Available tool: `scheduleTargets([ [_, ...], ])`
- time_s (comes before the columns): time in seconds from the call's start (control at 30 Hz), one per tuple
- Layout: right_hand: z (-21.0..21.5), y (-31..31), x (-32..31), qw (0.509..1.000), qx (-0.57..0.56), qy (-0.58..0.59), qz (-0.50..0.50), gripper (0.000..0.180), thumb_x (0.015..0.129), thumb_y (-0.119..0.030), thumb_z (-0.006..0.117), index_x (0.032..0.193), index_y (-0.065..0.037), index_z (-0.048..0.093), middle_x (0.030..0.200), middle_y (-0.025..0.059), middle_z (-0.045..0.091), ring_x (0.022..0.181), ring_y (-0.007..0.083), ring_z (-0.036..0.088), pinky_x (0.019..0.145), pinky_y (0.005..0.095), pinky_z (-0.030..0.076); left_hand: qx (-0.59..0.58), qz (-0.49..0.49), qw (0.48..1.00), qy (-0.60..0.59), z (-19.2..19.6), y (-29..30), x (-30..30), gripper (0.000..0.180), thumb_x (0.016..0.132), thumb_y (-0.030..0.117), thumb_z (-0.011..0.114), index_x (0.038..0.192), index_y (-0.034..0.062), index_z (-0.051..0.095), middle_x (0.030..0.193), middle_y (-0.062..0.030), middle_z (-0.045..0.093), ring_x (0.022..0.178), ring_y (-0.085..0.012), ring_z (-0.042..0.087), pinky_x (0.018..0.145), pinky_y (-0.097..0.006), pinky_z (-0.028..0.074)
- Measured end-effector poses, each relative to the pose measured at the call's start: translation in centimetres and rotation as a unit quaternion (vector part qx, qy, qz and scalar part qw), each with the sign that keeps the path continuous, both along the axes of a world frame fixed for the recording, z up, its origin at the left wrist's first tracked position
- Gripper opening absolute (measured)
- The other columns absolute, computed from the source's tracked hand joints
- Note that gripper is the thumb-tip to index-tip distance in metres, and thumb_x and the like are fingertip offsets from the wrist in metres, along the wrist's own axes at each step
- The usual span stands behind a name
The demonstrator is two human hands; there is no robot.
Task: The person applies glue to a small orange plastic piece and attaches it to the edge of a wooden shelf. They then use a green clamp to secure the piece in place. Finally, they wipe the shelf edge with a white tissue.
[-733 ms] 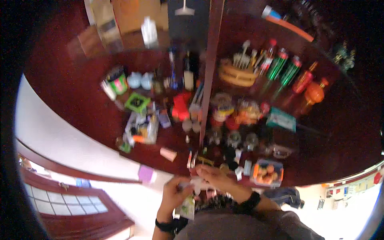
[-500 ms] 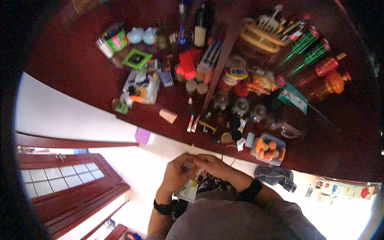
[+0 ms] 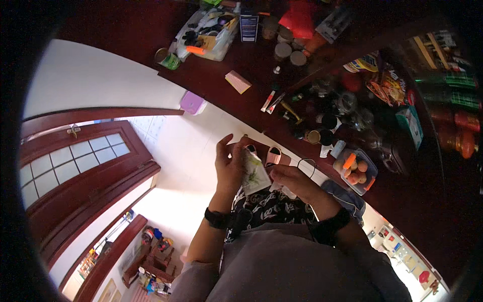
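A flat white packet with a green plant print [image 3: 256, 173] is held in front of my body. My left hand [image 3: 230, 163] grips its left edge, with the index finger raised off it. On the packet's other side my right hand [image 3: 294, 182] is closed, its thumb and fingertips pinched close to the packet's edge. Something thin and white [image 3: 285, 191] shows under the right fingers; it could be a tissue or film, and I cannot tell which. Each wrist wears a black band. Below the hands are patterned black shorts [image 3: 274, 205] and pink slippers [image 3: 273, 157].
The dark red table [image 3: 211, 90] runs diagonally beyond my hands. On it are a tub of round fruit [image 3: 358, 172], a pink block [image 3: 237, 82], small tubes [image 3: 268, 101], jars [image 3: 283, 52] and a crowded plastic box [image 3: 214, 38]. A purple bin [image 3: 192, 102] stands beside the table.
My hands have moved apart from being close together, and the packet has risen between them, showing its printed face. The view has swung, shifting the table's things up and right.
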State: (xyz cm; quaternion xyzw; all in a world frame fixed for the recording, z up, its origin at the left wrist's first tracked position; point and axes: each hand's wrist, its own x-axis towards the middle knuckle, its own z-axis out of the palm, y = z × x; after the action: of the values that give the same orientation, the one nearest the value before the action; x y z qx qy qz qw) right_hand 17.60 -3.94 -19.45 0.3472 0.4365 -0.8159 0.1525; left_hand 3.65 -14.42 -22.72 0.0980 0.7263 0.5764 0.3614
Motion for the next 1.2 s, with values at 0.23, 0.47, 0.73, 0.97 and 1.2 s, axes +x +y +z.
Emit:
scheduleTargets([
  [0.23,-6.5,0.4,0.1,0.991,0.126,-0.031,0.042,0.037,0.077,-0.008,0.055,0.113,0.0,0.05,0.099,0.006,0.058,0.086,0.0126,0.055,0.076,0.0243,0.043,-0.14,-0.068,0.98,0.127,-4.4,-6.8,-2.3,0.047,0.085,0.007,0.055,0.127,0.0044,0.034,0.126,-0.0127,0.042,0.106,-0.0238,0.049,0.08,-0.03,0.048],
  [0.47,-11.0,5.4,5.9,0.987,0.141,-0.081,0.001,0.041,0.075,-0.004,0.051,0.116,-0.003,0.049,0.096,0.0093,0.061,0.08,0.0182,0.06,0.069,0.0267,0.048,-0.286,0.145,0.921,-0.221,-12.0,-28.8,-3.9,0.046,0.079,0.041,0.057,0.115,0.0141,0.048,0.099,-0.003,0.053,0.093,-0.0169,0.048,0.076,-0.036,0.04],
  [0.73,-16.7,8.4,9.3,0.975,0.177,-0.08,-0.104,0.036,0.08,-0.028,0.061,0.11,-0.015,0.046,0.067,0.0012,0.05,0.057,0.011,0.049,0.052,0.0244,0.041,-0.233,0.532,0.709,-0.401,-12.5,-41.0,7.7,0.063,0.075,0.038,0.064,0.125,0.0106,0.038,0.123,-0.0112,0.039,0.103,-0.0281,0.048,0.082,-0.043,0.044],
  [0.97,-20.4,10.1,6.6,0.951,-0.195,-0.214,-0.111,0.022,0.077,-0.023,0.068,0.091,-0.014,0.054,0.068,-0.0019,0.045,0.058,0.0089,0.044,0.051,0.025,0.038,-0.397,0.347,0.773,-0.352,-11.2,-44.5,10.9,0.064,0.078,0.037,0.059,0.129,0.0081,0.034,0.121,-0.0096,0.045,0.101,-0.024,0.049,0.075,-0.041,0.042],
  [1.2,-20.2,8.6,6.3,0.962,-0.077,-0.25,-0.075,0.014,0.077,-0.02,0.065,0.077,-0.015,0.052,0.062,-0.0042,0.048,0.053,0.0088,0.048,0.046,0.0252,0.04,-0.428,0.28,0.784,-0.352,-12.3,-40.2,20.6,0.063,0.076,0.036,0.061,0.127,0.0094,0.036,0.114,-0.0064,0.049,0.098,-0.0219,0.049,0.068,-0.043,0.041],
])
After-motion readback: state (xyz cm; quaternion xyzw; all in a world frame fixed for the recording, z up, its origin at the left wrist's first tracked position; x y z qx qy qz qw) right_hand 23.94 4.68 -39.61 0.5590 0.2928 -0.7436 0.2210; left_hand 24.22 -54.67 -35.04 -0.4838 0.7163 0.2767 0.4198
